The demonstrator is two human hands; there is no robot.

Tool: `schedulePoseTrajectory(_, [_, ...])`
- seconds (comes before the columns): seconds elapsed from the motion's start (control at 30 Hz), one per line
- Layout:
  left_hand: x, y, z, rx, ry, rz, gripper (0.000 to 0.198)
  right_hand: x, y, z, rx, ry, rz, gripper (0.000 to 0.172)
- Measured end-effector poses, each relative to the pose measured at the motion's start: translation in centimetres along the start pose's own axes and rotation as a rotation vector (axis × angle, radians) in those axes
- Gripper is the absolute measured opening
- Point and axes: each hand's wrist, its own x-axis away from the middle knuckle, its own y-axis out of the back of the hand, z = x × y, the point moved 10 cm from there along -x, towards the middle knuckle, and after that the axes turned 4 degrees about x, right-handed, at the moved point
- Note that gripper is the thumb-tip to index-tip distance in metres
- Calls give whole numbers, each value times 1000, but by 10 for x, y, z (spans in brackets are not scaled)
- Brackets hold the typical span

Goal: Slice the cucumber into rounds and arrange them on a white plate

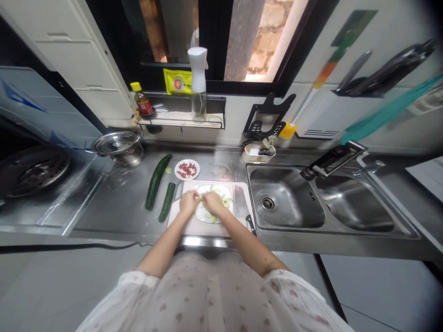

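Observation:
My left hand (188,203) and my right hand (213,204) meet over the left side of a white plate (206,217). Fingertips of both are pinched together around a small pale-green cucumber slice (200,197), partly hidden by the fingers. Several curved cucumber slices (209,215) lie around the plate. Under the plate is a pale cutting board (187,228). A knife (249,222) with a black handle rests along the board's right edge. To the left, a long whole cucumber (157,182) and a shorter cut piece of cucumber (167,202) lie on the steel counter.
Behind the board sits a small white dish (187,177) of chopped red and white bits, beside a cucumber end (169,170). A double steel sink (294,223) with a faucet (334,159) is at right. A lidded pot (126,157) stands at left, below a wall shelf (180,121) with bottles.

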Motion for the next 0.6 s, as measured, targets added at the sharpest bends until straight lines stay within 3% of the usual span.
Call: schedulePoseTrajectory(0.6, [-1,-1,0,-37,-1,-17,22,2,2,-9,-47,-74,-44,25])
